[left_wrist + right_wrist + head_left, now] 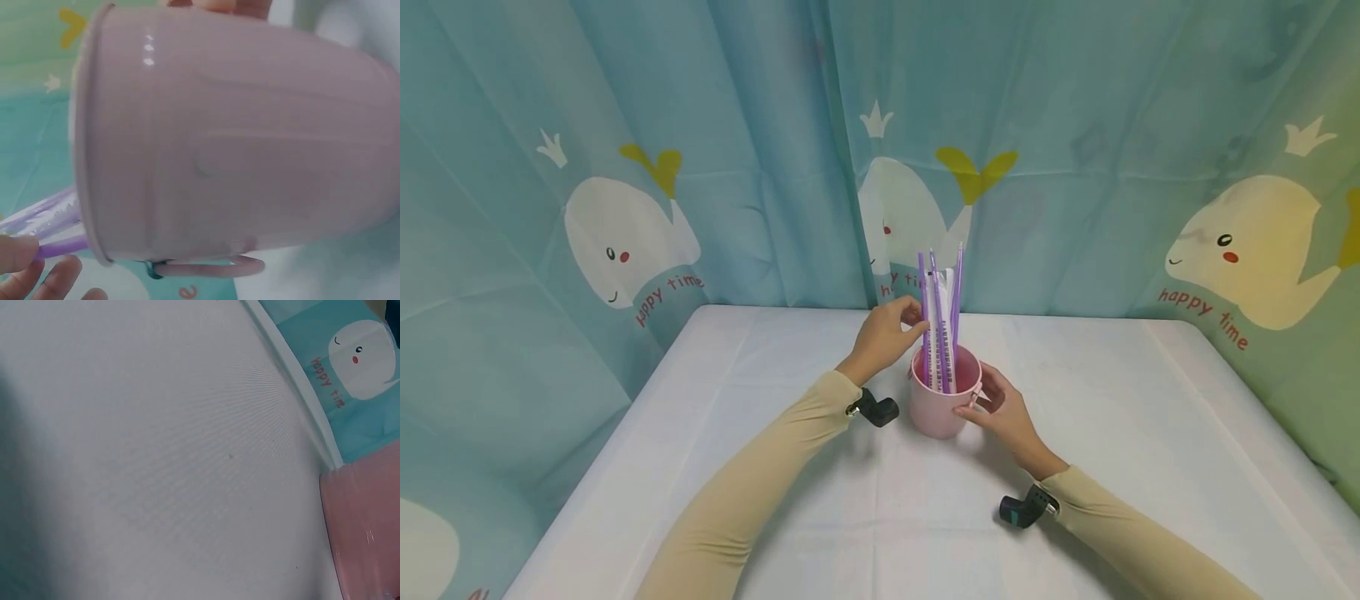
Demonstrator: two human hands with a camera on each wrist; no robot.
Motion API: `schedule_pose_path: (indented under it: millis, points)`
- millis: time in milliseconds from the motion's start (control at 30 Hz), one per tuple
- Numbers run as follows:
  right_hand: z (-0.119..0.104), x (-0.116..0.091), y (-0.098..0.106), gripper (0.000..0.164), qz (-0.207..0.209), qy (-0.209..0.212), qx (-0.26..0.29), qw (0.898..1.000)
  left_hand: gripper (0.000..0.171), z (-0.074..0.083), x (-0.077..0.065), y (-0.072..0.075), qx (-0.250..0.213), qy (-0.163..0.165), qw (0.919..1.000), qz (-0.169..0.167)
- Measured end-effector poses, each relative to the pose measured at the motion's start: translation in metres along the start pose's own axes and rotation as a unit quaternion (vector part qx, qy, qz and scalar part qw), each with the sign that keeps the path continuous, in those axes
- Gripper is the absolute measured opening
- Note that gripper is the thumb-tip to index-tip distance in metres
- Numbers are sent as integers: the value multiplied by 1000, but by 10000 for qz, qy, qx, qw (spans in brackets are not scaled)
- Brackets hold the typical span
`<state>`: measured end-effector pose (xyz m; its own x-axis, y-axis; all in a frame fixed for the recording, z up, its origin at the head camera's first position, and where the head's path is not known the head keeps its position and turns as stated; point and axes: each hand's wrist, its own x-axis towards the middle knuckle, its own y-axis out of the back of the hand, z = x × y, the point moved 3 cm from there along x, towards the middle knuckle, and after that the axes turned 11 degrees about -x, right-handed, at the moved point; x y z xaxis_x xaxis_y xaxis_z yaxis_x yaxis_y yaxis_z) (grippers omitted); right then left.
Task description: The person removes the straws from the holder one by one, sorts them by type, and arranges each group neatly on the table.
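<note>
A pink bucket (937,414) stands upright on the table with several thin purple sticks (958,304) in it, their tops well above the rim. Among them are slim white wrappers with dark print (947,358). My left hand (886,333) is at the left of the bundle, thumb and finger pinching one purple stick (62,247) just above the rim. With my right hand (1011,417) I hold the bucket's right side, the thumb in front and the fingers behind. The right wrist view shows only part of the bucket (369,519), not the hand's grip.
A white cloth covers the table (790,533). Behind and at both sides hangs a blue-green curtain (760,167) with printed whales, close to the table's back edge. A pink handle (212,269) hangs on the bucket's side.
</note>
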<state>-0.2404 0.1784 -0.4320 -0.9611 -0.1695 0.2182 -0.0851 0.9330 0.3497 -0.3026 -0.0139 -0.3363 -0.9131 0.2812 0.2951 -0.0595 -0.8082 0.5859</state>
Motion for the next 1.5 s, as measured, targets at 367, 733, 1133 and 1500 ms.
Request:
schedule_pose_path:
  millis: [367,733,1133,1500]
  points:
    - [-6,-1,1,71,77,-252,-256,9993,20,7,0,10,-313,2,9992,228]
    - [-9,-2,0,70,17,-304,-341,9990,22,21,-1,23,-582,-201,9969,483]
    - [-6,-4,0,70,42,-335,-363,9988,20,44,2,43,-1139,-658,9889,695]
    - [-6,-5,0,71,54,-312,-499,9983,19,59,2,68,-1398,-970,9811,925]
